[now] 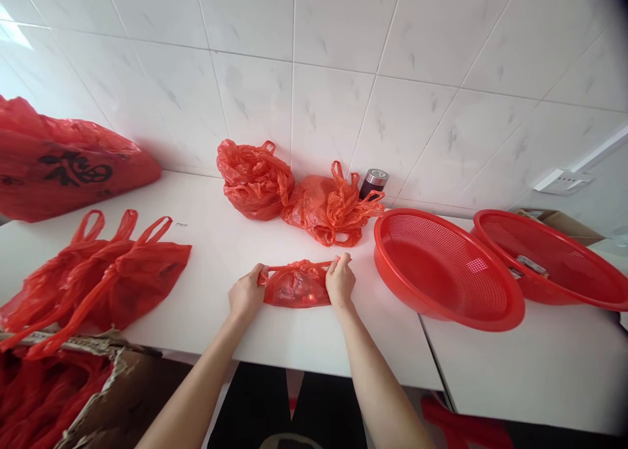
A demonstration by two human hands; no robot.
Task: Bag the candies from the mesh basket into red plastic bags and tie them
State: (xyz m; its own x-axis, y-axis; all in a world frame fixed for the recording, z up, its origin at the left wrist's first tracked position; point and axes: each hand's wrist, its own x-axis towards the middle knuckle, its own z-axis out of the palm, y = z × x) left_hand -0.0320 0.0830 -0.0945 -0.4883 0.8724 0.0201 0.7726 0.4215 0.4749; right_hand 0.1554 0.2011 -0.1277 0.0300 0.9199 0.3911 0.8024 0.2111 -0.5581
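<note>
A small red plastic bag with something inside rests on the white table in front of me. Its handles are pulled out to both sides. My left hand is closed on the handle at the left, and my right hand grips the one at the right. What the bag contains cannot be made out through the crumpled plastic. Just behind it lies a filled red bag with loose handles, and beside that sits a bunched red bag against the tiled wall.
To the right stand two red plastic baskets, a near one and a farther one. A dark flask is by the wall. Flat red bags lie at left, above a cardboard box of red plastic. A large red bag stands behind.
</note>
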